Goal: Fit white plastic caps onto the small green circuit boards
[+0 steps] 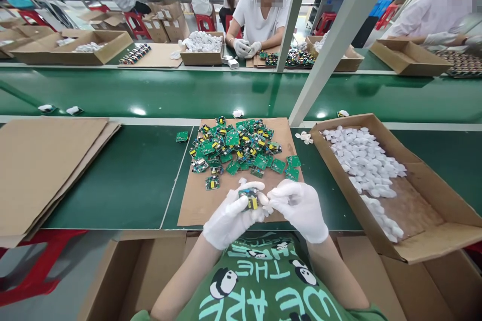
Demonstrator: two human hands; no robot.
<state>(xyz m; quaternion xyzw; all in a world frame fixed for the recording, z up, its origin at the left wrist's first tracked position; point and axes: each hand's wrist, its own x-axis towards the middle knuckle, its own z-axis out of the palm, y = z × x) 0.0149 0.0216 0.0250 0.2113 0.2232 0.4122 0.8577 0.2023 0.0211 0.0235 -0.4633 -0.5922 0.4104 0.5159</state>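
Green shirt (259,281), left hand (233,214) clasped on circuit board (250,199), right hand (301,208) angled inward, fingertips together

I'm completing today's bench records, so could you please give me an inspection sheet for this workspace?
Surface: green bench, cardboard sheet on it.
Job's things: circuit board in left hand; more boards piled on the sheet; white pieces in open box at right.
Clutter: one stray board left of the sheet.
Hands: white-gloved; right hand at the held board's edge, its grip unclear.
Cables: nothing seen on the bench.
Surroundings: co-worker across the green conveyor.
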